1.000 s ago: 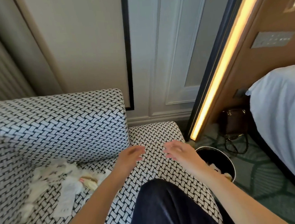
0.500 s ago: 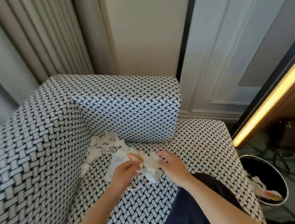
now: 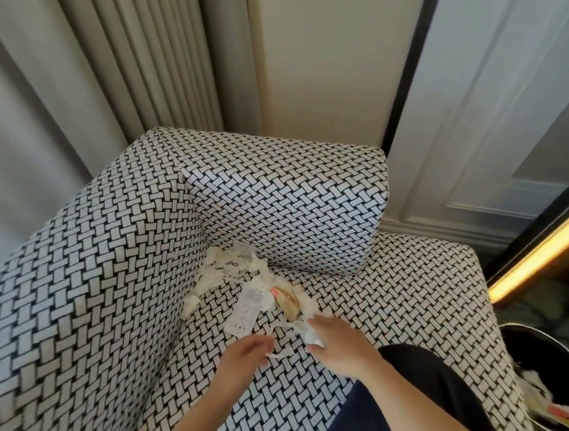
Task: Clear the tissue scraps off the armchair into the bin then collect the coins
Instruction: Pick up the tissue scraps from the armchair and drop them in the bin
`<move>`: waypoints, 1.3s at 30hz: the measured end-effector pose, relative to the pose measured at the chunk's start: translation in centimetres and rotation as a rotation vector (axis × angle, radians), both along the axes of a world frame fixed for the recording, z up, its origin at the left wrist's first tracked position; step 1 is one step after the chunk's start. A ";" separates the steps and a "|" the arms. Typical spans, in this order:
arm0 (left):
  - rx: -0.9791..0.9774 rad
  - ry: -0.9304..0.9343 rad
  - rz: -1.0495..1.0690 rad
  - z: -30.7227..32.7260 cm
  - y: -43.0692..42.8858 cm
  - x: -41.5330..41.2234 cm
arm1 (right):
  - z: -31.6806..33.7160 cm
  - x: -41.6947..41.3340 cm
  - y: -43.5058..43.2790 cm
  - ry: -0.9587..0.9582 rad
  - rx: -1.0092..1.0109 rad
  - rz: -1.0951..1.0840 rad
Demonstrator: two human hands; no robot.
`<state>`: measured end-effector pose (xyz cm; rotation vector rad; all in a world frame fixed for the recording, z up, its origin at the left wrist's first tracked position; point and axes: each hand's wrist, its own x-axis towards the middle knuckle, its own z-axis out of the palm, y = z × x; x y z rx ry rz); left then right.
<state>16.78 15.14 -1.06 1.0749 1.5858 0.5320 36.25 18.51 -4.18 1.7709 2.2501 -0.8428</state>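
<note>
The print on the long white paper receipt [image 3: 245, 310] is too small to read; the yellowish wrapper [image 3: 289, 302] beside it lies half buried under white tissue scraps [image 3: 229, 265]; blur smears the fingertips of my left hand [image 3: 245, 354], so whether they pinch the thin tissue strip [image 3: 278, 354] I cannot tell. The crumpled scrap [image 3: 312, 335] pinched in my right hand [image 3: 339, 346] hides its fingertips; the round black bin [image 3: 561, 366] is cut off at the bottom edge.

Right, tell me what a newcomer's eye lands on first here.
The black-and-white woven armchair fills the view, with a heap of tissue scraps in its seat's back corner. The left hand and right hand meet at the heap's near edge, the right pinching a scrap. A glowing light strip slants along the right edge, above the bin.
</note>
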 end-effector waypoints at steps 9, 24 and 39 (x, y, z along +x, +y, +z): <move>-0.039 -0.058 0.090 -0.7 -0.9 0.1 | 2.8 0.8 -0.5 0.738 0.111 -0.591; 0.022 -0.107 -0.031 0.1 -0.2 4.7 | 5.1 3.8 -0.5 1.683 -0.314 -1.209; 0.027 -0.461 0.293 1.9 2.4 9.6 | 5.2 3.8 -0.7 1.815 -0.384 -1.130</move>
